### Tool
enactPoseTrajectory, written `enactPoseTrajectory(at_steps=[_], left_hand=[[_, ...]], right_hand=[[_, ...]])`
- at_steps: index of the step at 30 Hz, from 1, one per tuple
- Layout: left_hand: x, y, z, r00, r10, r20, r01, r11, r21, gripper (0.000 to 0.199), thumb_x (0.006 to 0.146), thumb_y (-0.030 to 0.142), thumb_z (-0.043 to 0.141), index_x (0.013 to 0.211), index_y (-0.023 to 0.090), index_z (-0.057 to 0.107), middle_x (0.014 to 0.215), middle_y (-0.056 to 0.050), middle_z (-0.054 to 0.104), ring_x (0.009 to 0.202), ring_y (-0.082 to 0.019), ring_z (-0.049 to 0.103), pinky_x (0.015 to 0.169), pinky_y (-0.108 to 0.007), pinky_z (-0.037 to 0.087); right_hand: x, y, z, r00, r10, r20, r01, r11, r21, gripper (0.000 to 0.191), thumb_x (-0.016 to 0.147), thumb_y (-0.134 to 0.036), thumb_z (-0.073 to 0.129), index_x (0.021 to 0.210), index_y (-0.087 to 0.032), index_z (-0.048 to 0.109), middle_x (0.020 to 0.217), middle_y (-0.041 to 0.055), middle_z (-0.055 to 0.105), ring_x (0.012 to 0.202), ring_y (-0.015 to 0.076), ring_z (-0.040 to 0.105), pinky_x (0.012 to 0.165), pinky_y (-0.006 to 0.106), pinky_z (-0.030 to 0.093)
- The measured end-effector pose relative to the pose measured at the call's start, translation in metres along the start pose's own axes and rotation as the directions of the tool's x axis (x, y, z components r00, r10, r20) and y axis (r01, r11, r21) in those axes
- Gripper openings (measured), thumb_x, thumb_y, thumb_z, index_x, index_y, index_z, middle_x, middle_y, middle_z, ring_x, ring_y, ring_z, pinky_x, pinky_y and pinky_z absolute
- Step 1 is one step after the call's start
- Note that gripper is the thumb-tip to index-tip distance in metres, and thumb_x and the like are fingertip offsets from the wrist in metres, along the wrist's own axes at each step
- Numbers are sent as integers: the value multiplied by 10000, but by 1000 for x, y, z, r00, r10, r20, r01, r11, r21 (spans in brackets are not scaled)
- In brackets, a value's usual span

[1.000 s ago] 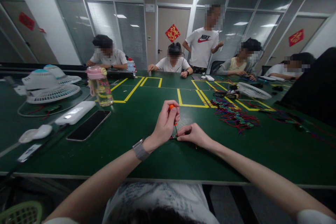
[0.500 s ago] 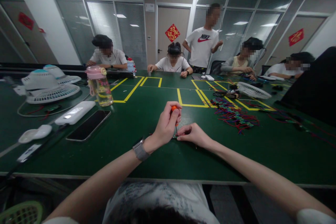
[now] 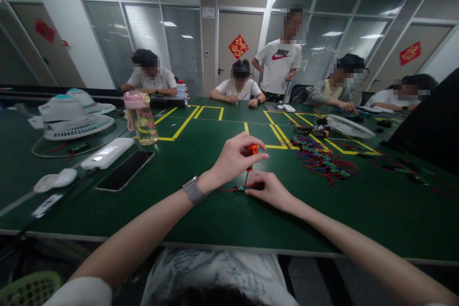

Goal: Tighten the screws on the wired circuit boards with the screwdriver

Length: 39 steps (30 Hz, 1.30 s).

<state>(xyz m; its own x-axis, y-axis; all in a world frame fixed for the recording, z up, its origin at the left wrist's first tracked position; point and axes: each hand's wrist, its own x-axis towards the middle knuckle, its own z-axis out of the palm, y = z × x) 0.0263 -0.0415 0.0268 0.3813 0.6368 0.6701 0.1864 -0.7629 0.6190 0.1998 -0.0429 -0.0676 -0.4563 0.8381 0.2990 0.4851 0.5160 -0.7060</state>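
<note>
Green tabletop [image 3: 222,224], steady pinch

The left hand [image 3: 233,155], mid-frame, is curved, though whether clenched I cannot tell; the right hand [image 3: 274,192], to its lower right, pinches. Within the left's curve, the orange-handled screwdriver [image 3: 254,150] is best kept upright. Below mid-frame, the pinched circuit board [image 3: 240,189] is best pinned flat.

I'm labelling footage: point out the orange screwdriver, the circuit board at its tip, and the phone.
Orange screwdriver [image 3: 254,149]: head view, on its handle.
Circuit board [image 3: 240,189]: head view, on its uncovered part.
Phone [image 3: 125,170]: head view, on its screen.
</note>
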Motion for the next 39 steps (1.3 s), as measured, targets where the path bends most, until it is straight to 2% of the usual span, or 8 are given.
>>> enactPoseTrajectory(at_steps=[3,6,10,15,22,27,33,39], left_hand=[[2,-1,0,994,88,-64,-80,991,109,204,892,323,572,914,176,711,882,-55,583,865,-174,575,817,-319,496],[1,-2,0,999,32,-5,-32,993,-109,311,968,282,402,1071,178,677,1066,-94,618,962,-179,616,828,-312,515],[-2,-7,1,995,-99,22,100,941,-324,272,906,330,551,1077,153,668,920,-67,668,745,-140,649,673,-260,529],[-9,-9,4,975,39,-218,-47,998,-30,167,868,308,616,917,184,719,849,-29,591,793,-124,578,731,-240,491],[-14,-8,12,997,-29,-74,6,954,-301,246,930,295,510,1111,196,643,1081,-64,617,837,-129,651,738,-256,575],[-14,-7,13,969,3,-249,-20,998,-65,156,825,310,668,924,195,698,885,-27,550,789,-120,575,649,-208,539],[-14,-3,7,992,53,-111,-62,995,-83,234,935,212,481,1096,198,649,1069,-66,608,868,-126,627,713,-216,533],[-12,-8,7,968,59,-243,-48,998,51,140,814,244,681,941,188,691,874,-21,540,786,-115,568,676,-206,520]], right_hand=[[0,2,2,1000,14,-23,-13,999,40,83,728,-245,732,766,-171,740,790,40,653,716,163,603,664,282,479],[0,2,4,1000,20,-14,-19,996,85,105,731,-258,738,786,-169,753,796,38,643,718,155,590,664,272,467],[2,-1,5,999,31,14,-32,996,89,159,737,-266,737,870,-186,772,795,29,620,707,144,563,652,261,441],[6,-2,5,998,58,23,-60,995,76,158,721,-252,744,854,-174,782,757,28,618,669,135,528,623,258,409],[8,-1,5,994,94,55,-99,991,94,199,704,-233,751,892,-179,784,738,22,614,661,136,512,614,256,388],[6,-4,5,995,90,43,-93,994,64,197,725,-243,739,908,-188,785,743,23,591,671,139,511,625,260,389],[4,-5,2,996,55,76,-62,994,88,198,749,-281,722,911,-186,784,776,35,613,678,142,527,630,263,398],[6,-6,3,993,87,76,-92,994,65,177,739,-248,718,880,-163,783,763,36,606,667,140,521,615,261,394]])
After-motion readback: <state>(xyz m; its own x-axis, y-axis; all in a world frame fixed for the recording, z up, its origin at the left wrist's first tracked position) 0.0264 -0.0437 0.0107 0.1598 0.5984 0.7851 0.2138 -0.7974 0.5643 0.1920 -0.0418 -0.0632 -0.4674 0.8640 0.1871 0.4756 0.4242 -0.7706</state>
